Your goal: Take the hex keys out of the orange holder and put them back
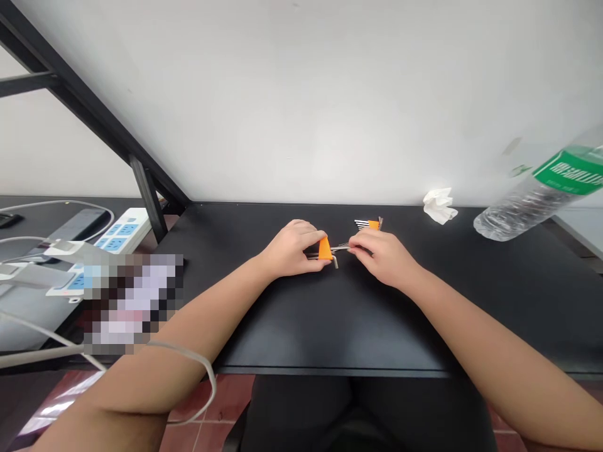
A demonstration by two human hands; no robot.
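Clamping one orange holder (325, 248) of two, wedge-shaped and carrying a bent silver key (336, 261), the left hand (298, 248) is near the middle of the worktop (339, 320), and the right hand (379, 252) pinches at least one slim key (342, 247). Toward the back edge are the second holder (374, 225), one white tissue (440, 206) and one bottle (537, 194).

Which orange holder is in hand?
The left orange holder, pinched by the left hand; the other holder lies on the table beyond the right hand.
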